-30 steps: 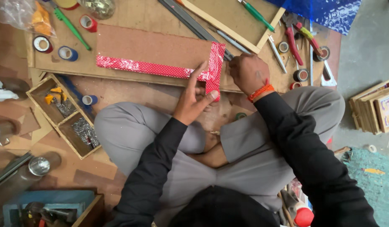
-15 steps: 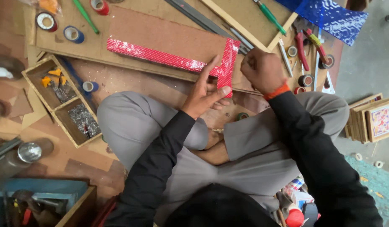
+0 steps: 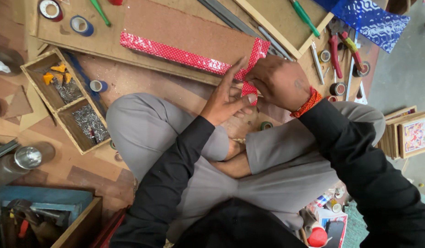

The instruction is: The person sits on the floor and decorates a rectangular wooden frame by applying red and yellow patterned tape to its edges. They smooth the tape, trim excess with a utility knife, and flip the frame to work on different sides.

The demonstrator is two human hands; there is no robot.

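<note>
Both hands meet at the board's (image 3: 189,34) near corner. The left hand (image 3: 224,98) lies open, fingers flat on the red dotted tape (image 3: 175,54); the right hand (image 3: 279,82) pinches its folded end. A loose pinch could let the fold wrinkle or lift.

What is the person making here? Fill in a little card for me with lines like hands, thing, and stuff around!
Thing: brown board edged with red dotted tape
Left hand: fingers flat on the tape at the board's corner
Right hand: pinching the same tape corner
Posture: sitting cross-legged, board in front of the knees
Nearby: wooden tray with small metal bits, blue tape roll, green screwdriver, blue patterned sheet
</note>
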